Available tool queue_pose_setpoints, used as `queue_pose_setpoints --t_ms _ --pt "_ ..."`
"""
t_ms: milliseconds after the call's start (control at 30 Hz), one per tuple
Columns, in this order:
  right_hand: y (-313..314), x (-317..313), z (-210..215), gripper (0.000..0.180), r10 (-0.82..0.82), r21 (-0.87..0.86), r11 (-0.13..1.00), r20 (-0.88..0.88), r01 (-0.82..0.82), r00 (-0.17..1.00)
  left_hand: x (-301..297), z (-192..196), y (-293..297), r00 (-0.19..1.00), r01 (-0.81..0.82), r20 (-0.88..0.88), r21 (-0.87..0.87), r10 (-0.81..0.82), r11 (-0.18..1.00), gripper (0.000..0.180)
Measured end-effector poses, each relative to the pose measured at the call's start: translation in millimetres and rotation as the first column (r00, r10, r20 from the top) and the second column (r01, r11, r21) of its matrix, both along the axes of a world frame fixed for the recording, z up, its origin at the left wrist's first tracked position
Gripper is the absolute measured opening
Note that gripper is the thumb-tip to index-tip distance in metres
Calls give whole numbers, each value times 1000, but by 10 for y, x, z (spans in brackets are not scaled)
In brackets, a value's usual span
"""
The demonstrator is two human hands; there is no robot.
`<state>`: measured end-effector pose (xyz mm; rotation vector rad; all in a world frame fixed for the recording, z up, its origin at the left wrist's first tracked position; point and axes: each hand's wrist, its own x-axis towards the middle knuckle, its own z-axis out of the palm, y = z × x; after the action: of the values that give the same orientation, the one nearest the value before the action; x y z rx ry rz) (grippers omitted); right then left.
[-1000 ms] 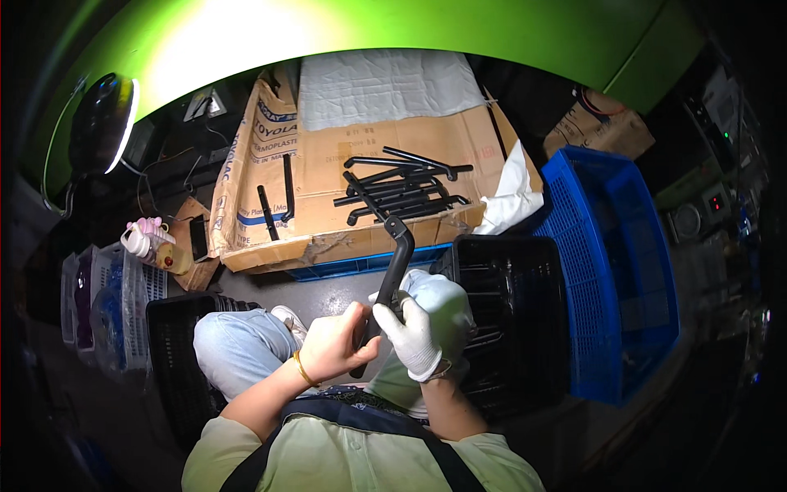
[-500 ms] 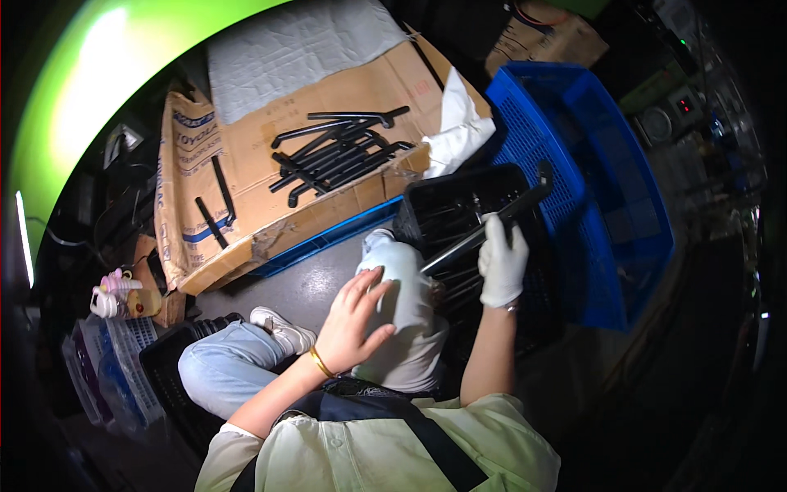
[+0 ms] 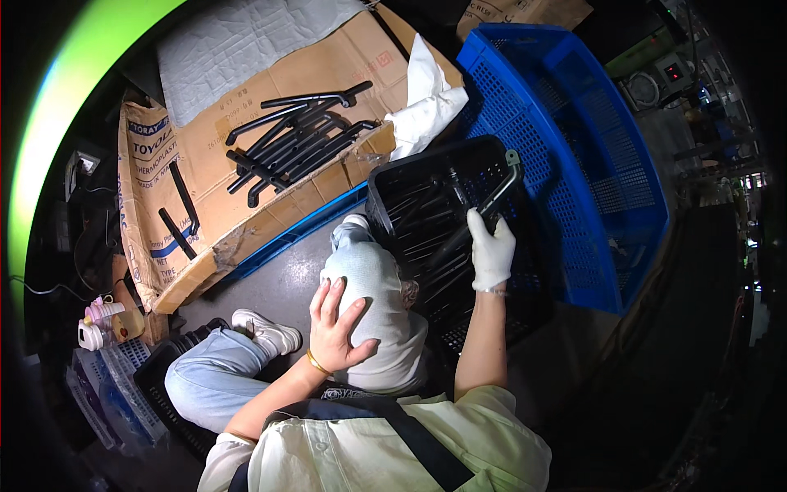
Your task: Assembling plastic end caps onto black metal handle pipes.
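My right hand [image 3: 492, 256], in a white glove, is over the black plastic crate [image 3: 379, 205] with its fingers closed around a bent black rod [image 3: 502, 190]. The rod's flattened, shiny end points up toward the crate's far right corner. More dark rods [image 3: 426, 209] lie inside the crate below it, partly in shadow. My bare left hand [image 3: 334, 330], a gold bracelet at the wrist, rests with fingers spread at my raised knee and holds nothing.
A cardboard-covered surface [image 3: 246, 225] at the far left carries a pile of bent black rods [image 3: 295, 143], two separate rods [image 3: 182, 205] and grey cloth [image 3: 246, 53]. White cloth [image 3: 426, 107] hangs off its right corner. A tall blue perforated crate [image 3: 512, 107] stands right; pink-and-white bottle [image 3: 102, 320] left.
The view has shifted, moving the scene left and up. My right hand has brought the rod down toward the crate and its lower end now lies among the others. My left hand stays near my knee.
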<state>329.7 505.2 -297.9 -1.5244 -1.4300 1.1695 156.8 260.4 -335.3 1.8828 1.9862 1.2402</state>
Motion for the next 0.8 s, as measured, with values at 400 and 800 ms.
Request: queue_pose_setpoints --t_ms 400,800 --pt "449 -118 -2980 28 -509 -638 709 -169 300 844 -36 -143 -56 998 36 -48 -21 -37 999 72" --pt "655 -639 -2934 55 -209 -238 904 477 354 854 -1 -296 -79 998 60 14 -10 -60 998 69"
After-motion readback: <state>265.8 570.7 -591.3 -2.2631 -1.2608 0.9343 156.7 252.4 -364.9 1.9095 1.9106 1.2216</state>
